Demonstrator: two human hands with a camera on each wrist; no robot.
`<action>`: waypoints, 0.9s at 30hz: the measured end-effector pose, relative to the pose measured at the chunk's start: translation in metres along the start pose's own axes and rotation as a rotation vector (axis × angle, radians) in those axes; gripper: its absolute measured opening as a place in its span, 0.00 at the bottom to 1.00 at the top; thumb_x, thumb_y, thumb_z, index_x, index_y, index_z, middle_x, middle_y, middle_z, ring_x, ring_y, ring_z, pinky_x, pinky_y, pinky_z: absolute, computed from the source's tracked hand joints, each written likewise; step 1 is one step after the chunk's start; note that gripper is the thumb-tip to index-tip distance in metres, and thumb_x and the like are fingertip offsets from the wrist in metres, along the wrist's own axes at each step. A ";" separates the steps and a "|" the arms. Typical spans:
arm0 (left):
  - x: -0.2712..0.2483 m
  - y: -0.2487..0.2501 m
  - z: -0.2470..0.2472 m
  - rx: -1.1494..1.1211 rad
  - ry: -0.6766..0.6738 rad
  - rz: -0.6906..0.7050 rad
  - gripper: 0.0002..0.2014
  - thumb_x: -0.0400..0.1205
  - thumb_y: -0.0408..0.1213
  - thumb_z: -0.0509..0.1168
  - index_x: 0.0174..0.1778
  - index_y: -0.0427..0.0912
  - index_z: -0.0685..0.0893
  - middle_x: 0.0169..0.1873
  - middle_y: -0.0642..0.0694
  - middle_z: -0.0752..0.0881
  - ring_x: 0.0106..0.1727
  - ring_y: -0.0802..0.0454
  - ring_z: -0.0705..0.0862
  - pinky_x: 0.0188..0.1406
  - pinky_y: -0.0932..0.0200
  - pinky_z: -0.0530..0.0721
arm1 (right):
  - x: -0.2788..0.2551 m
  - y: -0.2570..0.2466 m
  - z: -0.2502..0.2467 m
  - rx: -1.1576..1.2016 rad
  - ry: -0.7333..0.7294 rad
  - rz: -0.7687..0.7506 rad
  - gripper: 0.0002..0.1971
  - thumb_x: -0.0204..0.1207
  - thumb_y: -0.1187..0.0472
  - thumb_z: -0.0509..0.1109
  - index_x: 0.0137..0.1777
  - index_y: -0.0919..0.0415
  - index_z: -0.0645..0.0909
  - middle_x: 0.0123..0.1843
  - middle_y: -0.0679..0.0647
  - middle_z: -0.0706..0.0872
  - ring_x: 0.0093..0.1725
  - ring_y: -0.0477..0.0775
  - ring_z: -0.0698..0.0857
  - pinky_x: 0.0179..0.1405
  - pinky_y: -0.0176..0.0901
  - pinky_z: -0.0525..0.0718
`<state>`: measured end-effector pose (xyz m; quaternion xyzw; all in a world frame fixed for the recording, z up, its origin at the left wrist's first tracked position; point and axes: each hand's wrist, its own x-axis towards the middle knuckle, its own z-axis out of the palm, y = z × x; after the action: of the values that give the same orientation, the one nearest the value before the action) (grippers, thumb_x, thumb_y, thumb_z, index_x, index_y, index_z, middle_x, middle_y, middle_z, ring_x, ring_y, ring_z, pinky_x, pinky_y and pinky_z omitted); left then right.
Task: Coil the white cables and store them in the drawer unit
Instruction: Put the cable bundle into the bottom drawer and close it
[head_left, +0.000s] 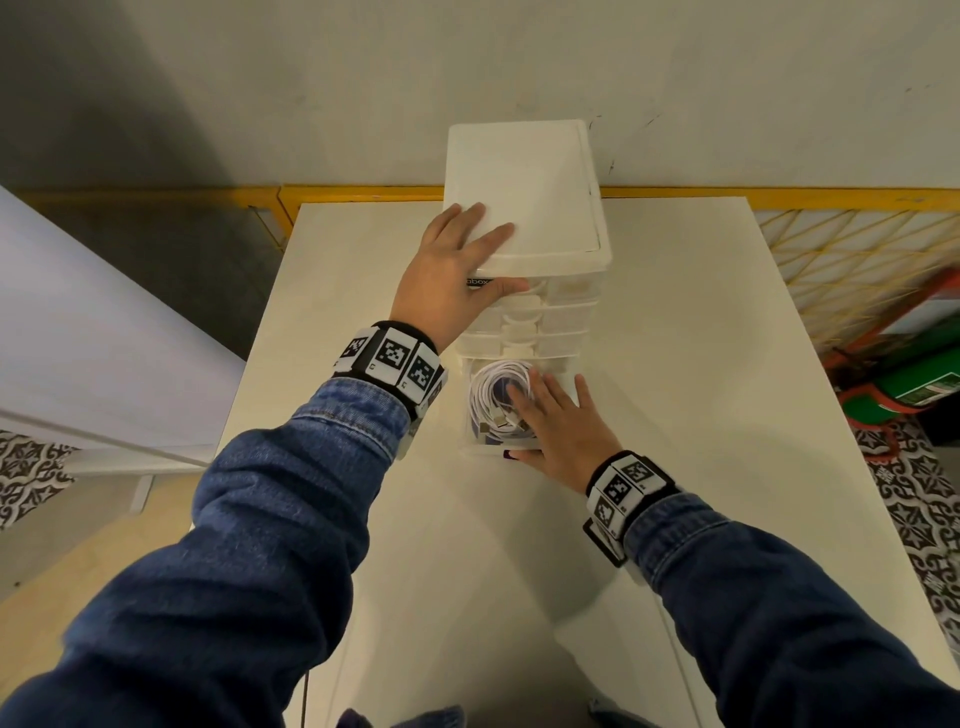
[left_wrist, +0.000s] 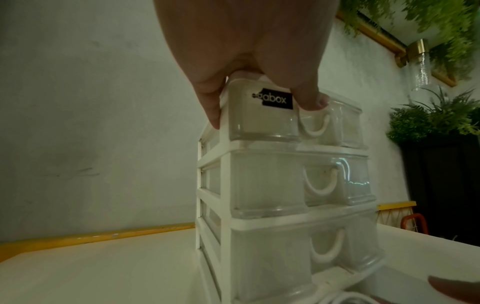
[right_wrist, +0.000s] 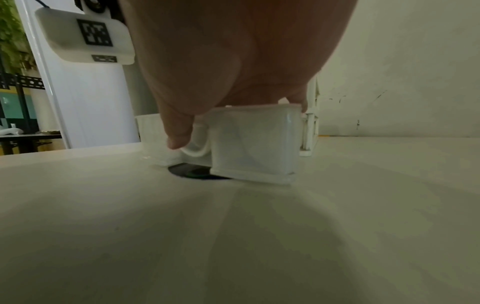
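Note:
A white drawer unit (head_left: 524, 182) with clear drawers stands at the back middle of the white table (head_left: 675, 364). My left hand (head_left: 452, 275) lies on its top, fingers flat on the lid; the thumb (left_wrist: 309, 98) hangs over the top drawer's front beside a black label. The bottom drawer (head_left: 467, 452) is pulled out toward me and holds coiled white cables (head_left: 491, 387). My right hand (head_left: 566, 431) reaches over this drawer with straight fingers resting on the coils. Its thumb (right_wrist: 179, 131) touches the drawer (right_wrist: 254, 144) front at the handle.
A yellow rail (head_left: 779, 197) and a grey wall run behind the table. A white panel (head_left: 78, 338) stands to the left. Red and green objects (head_left: 914, 374) sit on the patterned floor at the right. Potted plants (left_wrist: 436, 119) show in the left wrist view.

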<state>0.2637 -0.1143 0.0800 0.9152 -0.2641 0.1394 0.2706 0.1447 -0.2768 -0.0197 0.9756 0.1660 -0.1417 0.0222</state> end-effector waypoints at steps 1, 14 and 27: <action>0.000 0.000 0.000 -0.002 -0.003 -0.006 0.33 0.74 0.62 0.60 0.70 0.44 0.80 0.73 0.34 0.74 0.77 0.33 0.66 0.75 0.48 0.63 | 0.000 -0.001 -0.001 0.010 0.015 0.019 0.44 0.77 0.37 0.57 0.80 0.55 0.34 0.84 0.62 0.43 0.83 0.62 0.48 0.79 0.67 0.44; 0.000 -0.001 0.000 0.004 -0.003 0.001 0.34 0.73 0.63 0.60 0.70 0.45 0.80 0.73 0.35 0.74 0.77 0.34 0.66 0.75 0.47 0.65 | 0.009 -0.004 -0.003 0.063 -0.005 -0.157 0.36 0.81 0.44 0.55 0.81 0.49 0.39 0.84 0.60 0.41 0.82 0.60 0.37 0.81 0.55 0.40; 0.001 -0.003 0.001 0.009 0.005 0.018 0.36 0.74 0.67 0.55 0.69 0.44 0.80 0.72 0.34 0.75 0.76 0.33 0.67 0.73 0.47 0.66 | 0.023 -0.003 -0.015 0.005 -0.081 -0.119 0.35 0.82 0.46 0.53 0.80 0.53 0.36 0.84 0.62 0.44 0.83 0.62 0.43 0.81 0.55 0.48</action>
<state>0.2663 -0.1133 0.0787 0.9136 -0.2712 0.1454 0.2660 0.1686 -0.2654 -0.0121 0.9575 0.2223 -0.1828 0.0180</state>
